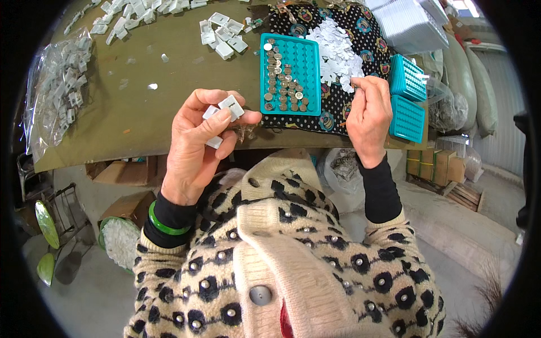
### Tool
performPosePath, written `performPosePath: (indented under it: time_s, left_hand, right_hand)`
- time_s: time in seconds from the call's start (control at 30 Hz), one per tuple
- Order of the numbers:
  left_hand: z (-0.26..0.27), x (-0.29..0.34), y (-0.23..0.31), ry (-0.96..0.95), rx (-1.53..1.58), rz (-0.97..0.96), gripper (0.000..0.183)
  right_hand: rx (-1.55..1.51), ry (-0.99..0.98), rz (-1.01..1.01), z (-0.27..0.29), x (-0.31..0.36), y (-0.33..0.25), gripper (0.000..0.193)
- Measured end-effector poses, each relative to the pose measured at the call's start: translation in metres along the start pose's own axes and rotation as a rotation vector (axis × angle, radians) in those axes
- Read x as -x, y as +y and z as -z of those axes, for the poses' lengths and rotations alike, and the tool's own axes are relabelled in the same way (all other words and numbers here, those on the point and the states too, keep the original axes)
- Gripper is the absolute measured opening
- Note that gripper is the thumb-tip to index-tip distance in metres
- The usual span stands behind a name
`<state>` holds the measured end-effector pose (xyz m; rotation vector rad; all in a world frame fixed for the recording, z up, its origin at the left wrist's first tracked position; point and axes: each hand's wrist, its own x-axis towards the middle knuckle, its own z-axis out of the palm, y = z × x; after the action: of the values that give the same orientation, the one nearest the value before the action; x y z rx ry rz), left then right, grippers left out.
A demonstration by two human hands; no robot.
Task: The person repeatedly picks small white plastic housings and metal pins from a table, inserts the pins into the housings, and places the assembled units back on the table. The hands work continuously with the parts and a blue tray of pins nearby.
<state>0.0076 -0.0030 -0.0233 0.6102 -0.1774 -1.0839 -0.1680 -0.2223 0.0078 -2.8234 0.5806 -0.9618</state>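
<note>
Left grip [198, 125] holds white casings [231, 105] near table edge [112, 155].

Left hand [194, 141]: ours, left of the teal tray [318, 84], thumb pressed over bent fingers, gripping. Our right hand [370, 118]: right of the tray, fingers curled; whether fingertips meet, unclear. Both our forearms reach from the tray's near side.

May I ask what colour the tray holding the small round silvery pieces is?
The tray is teal, clearest in the head view.

Held white pieces [231, 105] tilt left of heaped slips [337, 56].
</note>
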Motion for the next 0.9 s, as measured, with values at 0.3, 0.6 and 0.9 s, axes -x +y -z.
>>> performPosePath:
  time_s: [0.3,0.6,0.9]
  left_hand:
    - [-0.001,-0.002,-0.005,0.028,-0.034,0.034,0.017]
    - [0.001,-0.004,-0.010,0.031,-0.057,0.045,0.021]
    - [0.003,-0.004,-0.011,0.020,-0.021,0.082,0.022]
  right_hand:
    - [-0.232,-0.111,-0.192,0.016,0.022,0.023,0.015]
    - [-0.133,-0.130,-0.096,0.003,0.039,0.008,0.022]
    - [-0.130,-0.087,0.014,-0.003,0.041,0.015,0.019]
